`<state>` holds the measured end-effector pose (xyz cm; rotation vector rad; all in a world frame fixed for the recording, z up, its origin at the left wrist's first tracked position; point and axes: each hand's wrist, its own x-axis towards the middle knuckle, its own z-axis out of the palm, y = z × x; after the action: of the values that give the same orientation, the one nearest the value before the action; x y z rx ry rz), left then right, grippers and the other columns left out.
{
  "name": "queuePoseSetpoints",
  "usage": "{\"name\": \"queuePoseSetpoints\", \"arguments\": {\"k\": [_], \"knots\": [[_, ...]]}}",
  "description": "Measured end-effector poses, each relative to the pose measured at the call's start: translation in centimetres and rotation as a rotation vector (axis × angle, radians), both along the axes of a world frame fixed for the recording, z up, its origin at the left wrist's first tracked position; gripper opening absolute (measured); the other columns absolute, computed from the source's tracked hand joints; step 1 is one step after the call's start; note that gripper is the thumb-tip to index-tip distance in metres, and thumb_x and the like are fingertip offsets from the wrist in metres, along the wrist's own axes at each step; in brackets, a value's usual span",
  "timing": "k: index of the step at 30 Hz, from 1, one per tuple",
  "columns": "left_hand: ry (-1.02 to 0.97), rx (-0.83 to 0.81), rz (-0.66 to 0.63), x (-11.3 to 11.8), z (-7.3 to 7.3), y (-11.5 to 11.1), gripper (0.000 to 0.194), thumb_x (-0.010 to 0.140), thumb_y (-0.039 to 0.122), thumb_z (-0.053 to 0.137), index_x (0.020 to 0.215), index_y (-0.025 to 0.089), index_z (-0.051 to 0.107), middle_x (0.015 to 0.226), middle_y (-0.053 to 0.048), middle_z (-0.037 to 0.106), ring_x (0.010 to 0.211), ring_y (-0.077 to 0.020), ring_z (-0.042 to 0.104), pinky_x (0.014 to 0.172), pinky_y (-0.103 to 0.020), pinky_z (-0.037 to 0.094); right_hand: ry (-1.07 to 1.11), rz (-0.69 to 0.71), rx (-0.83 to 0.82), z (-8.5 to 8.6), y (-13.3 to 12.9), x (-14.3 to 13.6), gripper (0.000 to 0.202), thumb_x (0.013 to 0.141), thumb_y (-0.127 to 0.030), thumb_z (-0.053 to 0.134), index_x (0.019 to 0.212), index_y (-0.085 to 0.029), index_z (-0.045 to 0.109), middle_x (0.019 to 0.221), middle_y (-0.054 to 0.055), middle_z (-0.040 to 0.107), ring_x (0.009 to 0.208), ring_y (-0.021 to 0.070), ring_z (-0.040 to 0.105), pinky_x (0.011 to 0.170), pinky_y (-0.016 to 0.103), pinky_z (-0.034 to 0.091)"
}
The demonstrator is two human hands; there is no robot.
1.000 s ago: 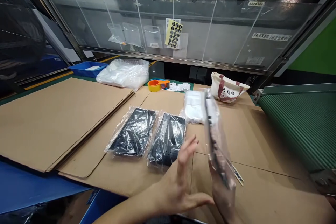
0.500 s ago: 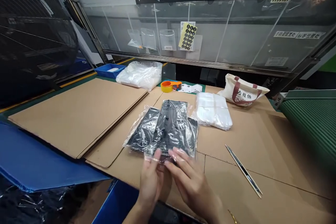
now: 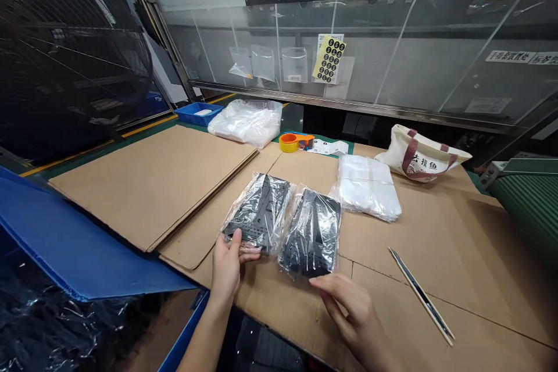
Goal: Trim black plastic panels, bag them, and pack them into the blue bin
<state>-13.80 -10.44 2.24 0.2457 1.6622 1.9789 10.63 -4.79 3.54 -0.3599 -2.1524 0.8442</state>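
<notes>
Two flat black items in clear plastic bags lie side by side at the front middle of the cardboard-covered table. My left hand (image 3: 229,261) grips the lower edge of the left bagged black item (image 3: 264,209), thumb on top and fingers underneath. Just below the right bagged black item (image 3: 311,232) is my right hand (image 3: 349,305), its fingers bent and the index fingertip near the bag's lower edge. Whether those fingers pinch the plastic cannot be made out.
Stacked cardboard sheets (image 3: 157,180) lie left, above a blue bin (image 3: 87,267) of bagged black items. Behind are a blue tray (image 3: 198,114), plastic bags (image 3: 248,122), a tape dispenser (image 3: 290,142), clear bags (image 3: 368,186) and a cloth bag (image 3: 422,154). A thin pointed tool (image 3: 421,295) lies right.
The bagged item that lay on top of the others is now at the left in my left hand. My hands have moved apart, and the view has shifted left.
</notes>
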Motion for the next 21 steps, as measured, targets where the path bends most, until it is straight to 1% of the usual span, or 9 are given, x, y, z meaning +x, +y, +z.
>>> {"name": "queuePoseSetpoints", "arguments": {"k": [3, 6, 8, 10, 13, 15, 17, 18, 21], "knots": [[0.014, 0.039, 0.040, 0.2, 0.1, 0.0, 0.059, 0.071, 0.033, 0.071, 0.120, 0.016, 0.043, 0.053, 0.007, 0.057, 0.042, -0.0159, 0.062, 0.041, -0.024, 0.054, -0.024, -0.100, -0.024, -0.9, 0.6, 0.9, 0.029, 0.091, -0.009, 0.050, 0.111, -0.026, 0.063, 0.104, 0.003, 0.071, 0.099, 0.0150, 0.066, 0.086, 0.025, 0.054], [0.010, 0.034, 0.059, 0.5, 0.2, -0.7, 0.086, 0.074, 0.024, 0.067, 0.146, 0.014, 0.020, 0.060, 0.005, 0.061, 0.050, -0.0147, 0.065, 0.054, -0.026, 0.059, -0.088, -0.256, -0.108, -2.2, 1.5, 2.0, 0.022, 0.092, -0.021, 0.053, 0.108, -0.027, 0.068, 0.114, 0.005, 0.069, 0.108, 0.0195, 0.064, 0.092, 0.031, 0.054], [0.031, -0.017, 0.022, 0.8, 0.2, -1.8, 0.095, 0.076, 0.026, 0.066, 0.150, 0.013, 0.009, 0.064, 0.002, 0.063, 0.055, -0.0170, 0.067, 0.059, -0.031, 0.061, -0.140, -0.331, -0.222, -3.2, 2.1, 2.7, 0.026, 0.092, -0.031, 0.054, 0.114, -0.026, 0.067, 0.124, 0.007, 0.065, 0.116, 0.0231, 0.060, 0.098, 0.038, 0.052], [0.138, -0.089, -0.002, 1.4, 0.1, -3.1, 0.097, 0.078, 0.035, 0.066, 0.151, 0.015, 0.006, 0.064, 0.003, 0.061, 0.052, -0.0184, 0.065, 0.053, -0.033, 0.059, -0.159, -0.356, -0.380, -4.4, 2.6, 3.4, 0.038, 0.090, -0.040, 0.054, 0.124, -0.025, 0.062, 0.135, 0.009, 0.057, 0.124, 0.0254, 0.055, 0.103, 0.043, 0.047], [0.553, -0.200, 0.090, 2.2, 0.3, -4.5, 0.080, 0.083, 0.042, 0.061, 0.149, 0.020, 0.022, 0.072, 0.001, 0.059, 0.058, -0.0186, 0.063, 0.056, -0.033, 0.058, -0.122, -0.311, -0.642, -6.0, 3.3, 4.0, 0.056, 0.088, -0.049, 0.057, 0.138, -0.025, 0.049, 0.147, 0.011, 0.043, 0.132, 0.0264, 0.046, 0.109, 0.046, 0.040], [0.955, -0.266, 0.073, 2.6, 0.7, -4.4, 0.057, 0.086, 0.036, 0.057, 0.140, 0.023, 0.042, 0.096, -0.007, 0.064, 0.086, -0.0230, 0.066, 0.081, -0.040, 0.056, -0.093, -0.250, -0.761, -6.6, 3.7, 4.0, 0.069, 0.085, -0.051, 0.061, 0.145, -0.026, 0.039, 0.152, 0.012, 0.036, 0.137, 0.0266, 0.039, 0.112, 0.047, 0.033], [1.324, -0.361, -0.088, 2.6, 1.2, -3.4, 0.042, 0.088, 0.025, 0.052, 0.130, 0.025, 0.055, 0.125, -0.012, 0.058, 0.119, -0.0297, 0.054, 0.105, -0.050, 0.040, -0.079, -0.172, -0.815, -6.8, 4.2, 3.6, 0.080, 0.081, -0.050, 0.067, 0.149, -0.026, 0.031, 0.155, 0.012, 0.029, 0.141, 0.0261, 0.031, 0.116, 0.048, 0.024], [1.463, -0.425, -0.195, 2.5, 1.4, -2.7, 0.042, 0.088, 0.020, 0.050, 0.128, 0.026, 0.057, 0.135, -0.012, 0.054, 0.129, -0.0322, 0.045, 0.111, -0.055, 0.030, -0.070, -0.135, -0.831, -6.7, 4.4, 3.3, 0.085, 0.080, -0.049, 0.069, 0.150, -0.026, 0.028, 0.156, 0.012, 0.026, 0.142, 0.0257, 0.028, 0.117, 0.048, 0.020], [1.665, -0.643, -0.410, 1.9, 1.4, -0.5, 0.051, 0.084, 0.008, 0.046, 0.132, 0.025, 0.056, 0.146, -0.012, 0.045, 0.139, -0.0366, 0.031, 0.112, -0.064, 0.017, -0.017, -0.042, -0.895, -6.3, 5.0, 1.8, 0.093, 0.078, -0.050, 0.070, 0.153, -0.025, 0.019, 0.157, 0.012, 0.020, 0.143, 0.0248, 0.025, 0.117, 0.047, 0.018]]}}
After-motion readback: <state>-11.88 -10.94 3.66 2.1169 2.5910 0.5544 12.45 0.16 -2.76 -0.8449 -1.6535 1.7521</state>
